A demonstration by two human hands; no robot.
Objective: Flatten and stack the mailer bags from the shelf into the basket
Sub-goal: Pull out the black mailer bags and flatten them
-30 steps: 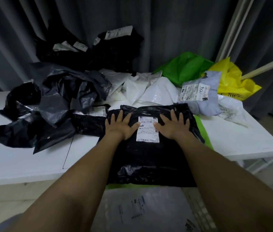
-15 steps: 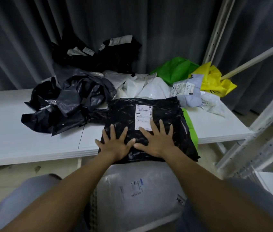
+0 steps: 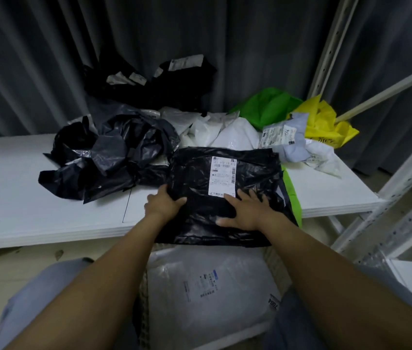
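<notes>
A flattened black mailer bag (image 3: 227,178) with a white label lies on the white shelf (image 3: 18,198), its near edge hanging over the front. My left hand (image 3: 163,202) grips the bag's left edge, fingers curled under it. My right hand (image 3: 246,210) presses flat on top of the bag with fingers spread. Below, between my knees, the basket (image 3: 145,299) holds a flat white mailer bag (image 3: 207,281).
Crumpled black bags (image 3: 109,157) are heaped on the shelf to the left, with white bags (image 3: 215,132), a green bag (image 3: 268,107), a yellow bag (image 3: 326,122) and a pale labelled bag (image 3: 285,137) behind. White shelf uprights (image 3: 401,205) stand at the right.
Both hands slid toward me along the black bag. My left hand shifted from lying flat on top to gripping the bag's left edge. The view pulled back and lower.
</notes>
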